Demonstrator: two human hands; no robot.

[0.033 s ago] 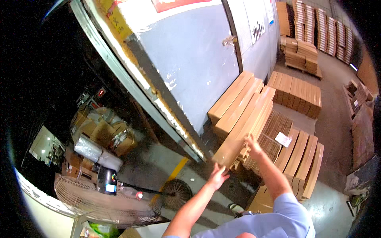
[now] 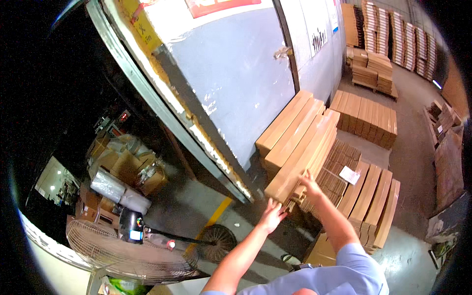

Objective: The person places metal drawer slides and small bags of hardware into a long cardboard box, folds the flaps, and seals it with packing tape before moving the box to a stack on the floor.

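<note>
The long flat cardboard carton (image 2: 301, 156) lies at centre frame, topmost and nearest of a stack of like cartons (image 2: 287, 130) leaning along the grey wall panel (image 2: 236, 73). Its near end points toward the lower centre of the frame.

Hand state: the left hand (image 2: 273, 215) is spread open, palm pressed against the underside of the carton's near end. The right hand (image 2: 310, 185) curls over the right edge of the same end, fingers wrapped on the cardboard. Both hands are in contact; neither fully encloses the carton.

Handling judgement: the carton is long and narrow, so it likely sags or twists if carried from one end only. The board surface appears dry and matt, giving fair friction. Weight cannot be told from the view; treat it as moderate. Corners and edges probably crush under point load.

Recommended hold: one palm beneath, one hand clamping a long edge, then shift toward mid-length for balance.

Surroundings: further flat cartons (image 2: 373, 196) lie to the right; a floor fan (image 2: 123, 248) stands at lower left.
</note>
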